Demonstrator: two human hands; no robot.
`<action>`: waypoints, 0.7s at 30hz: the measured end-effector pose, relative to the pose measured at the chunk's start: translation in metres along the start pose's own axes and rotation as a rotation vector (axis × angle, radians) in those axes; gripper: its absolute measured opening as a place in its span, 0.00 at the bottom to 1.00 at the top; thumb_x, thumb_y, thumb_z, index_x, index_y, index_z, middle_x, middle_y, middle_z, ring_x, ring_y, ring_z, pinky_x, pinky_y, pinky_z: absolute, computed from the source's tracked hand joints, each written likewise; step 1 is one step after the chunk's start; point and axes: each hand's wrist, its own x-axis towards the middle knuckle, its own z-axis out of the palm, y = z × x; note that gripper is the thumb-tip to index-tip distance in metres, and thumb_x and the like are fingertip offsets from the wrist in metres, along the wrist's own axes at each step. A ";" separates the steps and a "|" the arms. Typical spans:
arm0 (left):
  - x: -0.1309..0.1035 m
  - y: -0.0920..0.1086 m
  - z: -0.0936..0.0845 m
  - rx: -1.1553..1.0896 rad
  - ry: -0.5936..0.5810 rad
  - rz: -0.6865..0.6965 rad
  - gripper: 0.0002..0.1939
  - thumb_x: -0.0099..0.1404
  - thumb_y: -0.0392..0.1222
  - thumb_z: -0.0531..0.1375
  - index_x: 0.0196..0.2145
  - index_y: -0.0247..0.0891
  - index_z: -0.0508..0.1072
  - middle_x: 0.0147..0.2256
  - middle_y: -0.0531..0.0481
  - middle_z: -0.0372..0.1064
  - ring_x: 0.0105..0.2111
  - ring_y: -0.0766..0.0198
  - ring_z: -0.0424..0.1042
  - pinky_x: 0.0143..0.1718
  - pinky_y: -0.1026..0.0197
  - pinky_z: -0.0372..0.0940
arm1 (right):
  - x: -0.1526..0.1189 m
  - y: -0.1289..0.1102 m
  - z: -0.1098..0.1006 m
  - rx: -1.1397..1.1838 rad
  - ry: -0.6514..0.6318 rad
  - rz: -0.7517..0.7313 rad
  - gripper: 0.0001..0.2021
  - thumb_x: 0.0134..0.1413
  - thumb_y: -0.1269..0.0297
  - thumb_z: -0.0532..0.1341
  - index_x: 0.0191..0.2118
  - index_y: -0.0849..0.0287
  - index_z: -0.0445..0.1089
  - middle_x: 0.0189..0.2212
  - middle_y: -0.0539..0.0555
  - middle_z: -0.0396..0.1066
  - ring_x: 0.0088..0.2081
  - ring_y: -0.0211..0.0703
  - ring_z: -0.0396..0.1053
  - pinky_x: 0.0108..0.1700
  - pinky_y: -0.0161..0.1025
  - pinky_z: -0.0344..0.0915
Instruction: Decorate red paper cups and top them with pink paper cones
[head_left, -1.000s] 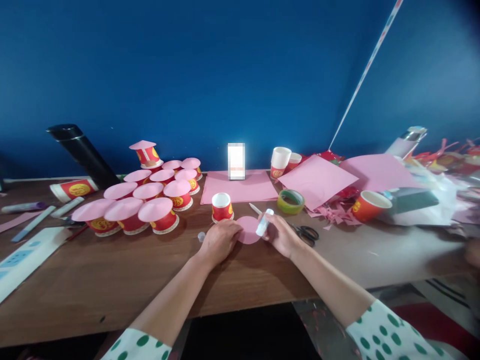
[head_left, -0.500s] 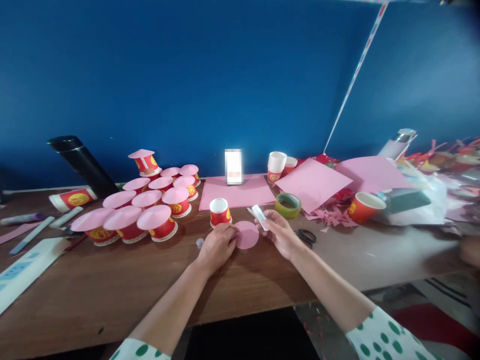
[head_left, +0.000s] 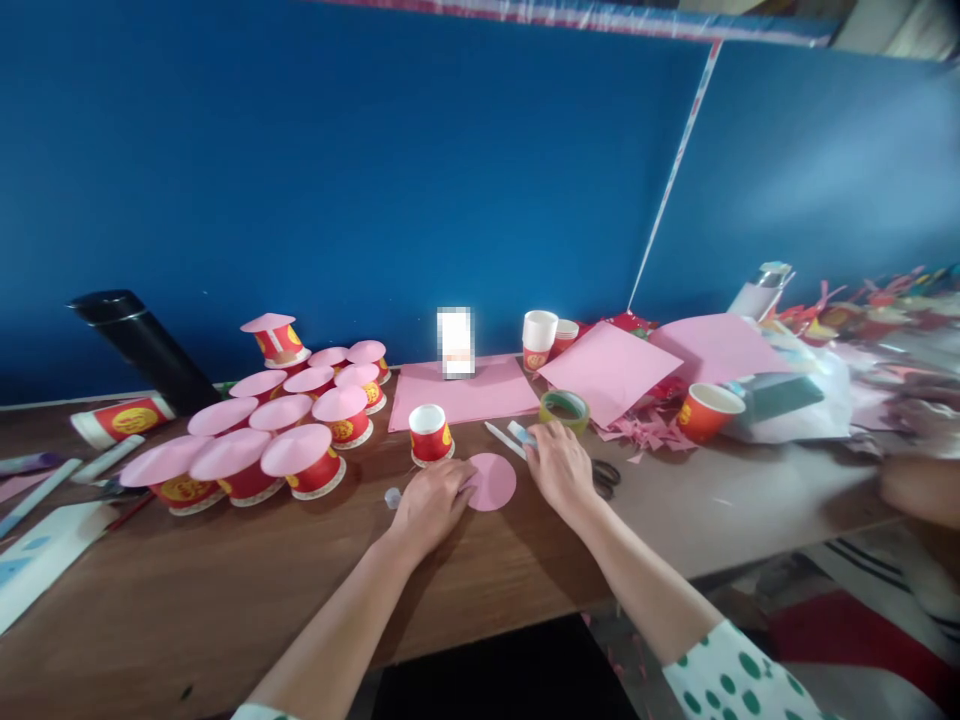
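- Pink disc [head_left: 493,482] is flat on the table [head_left: 262,590], left hand [head_left: 431,505] on its left edge, can't tell if pinching
- Right hand [head_left: 559,465] has got a white tube [head_left: 519,433], just off the disc's far right

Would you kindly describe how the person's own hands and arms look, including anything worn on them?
The left hand and right hand are bare, without gloves, and no watch or bracelet shows. The right sleeve is white with green dots and ends partway along the arm; only a pale edge of the left sleeve shows.
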 end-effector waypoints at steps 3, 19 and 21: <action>-0.001 0.000 0.000 -0.016 0.000 0.008 0.14 0.64 0.41 0.51 0.46 0.39 0.69 0.44 0.46 0.70 0.45 0.60 0.68 0.48 0.57 0.62 | 0.000 0.001 0.001 -0.031 -0.057 0.017 0.07 0.57 0.63 0.54 0.39 0.58 0.65 0.37 0.56 0.64 0.39 0.45 0.63 0.37 0.37 0.56; -0.001 0.003 -0.001 -0.022 0.007 0.000 0.14 0.65 0.38 0.49 0.45 0.39 0.69 0.45 0.46 0.71 0.46 0.60 0.68 0.48 0.57 0.63 | -0.003 -0.006 -0.007 -0.050 -0.062 -0.032 0.11 0.59 0.60 0.52 0.43 0.58 0.64 0.38 0.58 0.65 0.39 0.48 0.63 0.35 0.37 0.56; 0.000 0.003 -0.001 -0.022 0.013 0.011 0.14 0.64 0.36 0.50 0.45 0.39 0.69 0.44 0.46 0.71 0.44 0.61 0.69 0.46 0.58 0.63 | -0.006 -0.012 -0.011 -0.005 -0.047 -0.129 0.12 0.59 0.59 0.51 0.45 0.56 0.64 0.39 0.57 0.65 0.41 0.47 0.63 0.37 0.37 0.57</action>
